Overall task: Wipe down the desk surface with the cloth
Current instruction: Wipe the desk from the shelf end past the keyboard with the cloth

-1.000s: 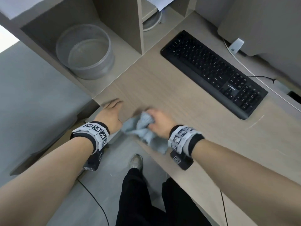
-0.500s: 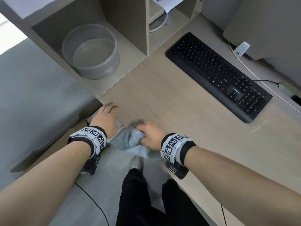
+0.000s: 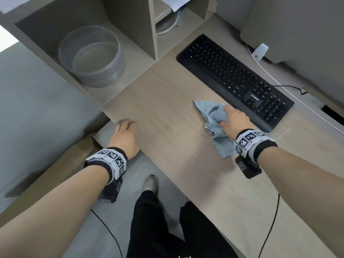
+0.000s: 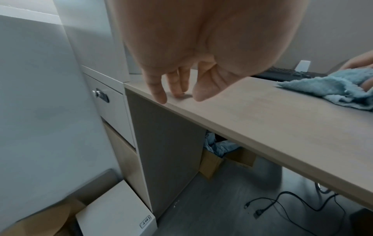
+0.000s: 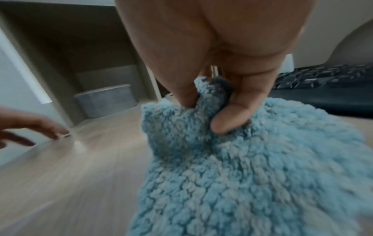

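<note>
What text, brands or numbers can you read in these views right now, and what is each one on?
"LOREPIN" or similar, blurred, not sure of the letters: brand mark on the black keyboard.
"1001" or similar, seen upside down and blurred: small tag on the white box on the floor.
Key legends on the keyboard: too small to read.
Wristbands: black-and-white square marker patterns only, no words.
Cloth, desk: no text.

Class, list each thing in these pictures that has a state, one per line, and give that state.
cloth: bunched, lying on the desk
right hand: grips the cloth
left hand: fingertips resting on the desk corner, holds nothing
desk: faint wipe streaks near the front edge
keyboard: flat, beyond the cloth
clear tub: upright in the cubby, looks empty
</note>
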Tool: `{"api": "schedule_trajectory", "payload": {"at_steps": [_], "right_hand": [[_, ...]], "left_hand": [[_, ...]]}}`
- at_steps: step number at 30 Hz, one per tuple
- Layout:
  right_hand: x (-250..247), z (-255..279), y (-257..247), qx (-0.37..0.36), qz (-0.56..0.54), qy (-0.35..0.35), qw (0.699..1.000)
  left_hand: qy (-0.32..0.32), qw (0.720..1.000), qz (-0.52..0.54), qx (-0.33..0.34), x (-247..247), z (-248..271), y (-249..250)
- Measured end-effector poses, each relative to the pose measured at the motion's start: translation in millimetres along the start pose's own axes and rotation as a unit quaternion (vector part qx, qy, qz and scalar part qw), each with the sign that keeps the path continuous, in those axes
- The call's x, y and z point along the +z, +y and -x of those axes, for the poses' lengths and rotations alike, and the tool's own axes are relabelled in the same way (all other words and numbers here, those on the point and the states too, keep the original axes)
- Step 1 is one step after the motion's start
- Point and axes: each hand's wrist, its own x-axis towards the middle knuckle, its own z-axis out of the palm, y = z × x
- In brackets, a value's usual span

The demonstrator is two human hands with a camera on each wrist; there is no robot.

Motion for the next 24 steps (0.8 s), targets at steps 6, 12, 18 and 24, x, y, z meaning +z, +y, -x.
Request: {"api": "schedule_trajectory", "payload": {"at_steps": [6, 12, 18, 24], "right_hand": [[42.3, 60.6, -39.7, -0.093, -0.06, -0.093, 0.989], [55.2, 85.3, -54.1, -0.143, -0.116, -0.12, 0.976], [22.6, 55.1, 7.8, 0.083, -0.091, 0.016, 0.992], [84.0, 112.0, -91.0, -0.078, -0.107, -0.117, 0.984]], "left_hand": [[-0.026, 0.997, -0.066, -0.007, 21.5, 4.0, 11.4], [-0.036, 0.994, -0.098, -0.012, 21.3, 2.0, 10.0], [-0.065, 0.992, -0.105, 0.013, 13.7, 9.8, -1.4], [-0.068, 0.993, -0.091, 0.027, 8.7, 10.3, -3.7]]}}
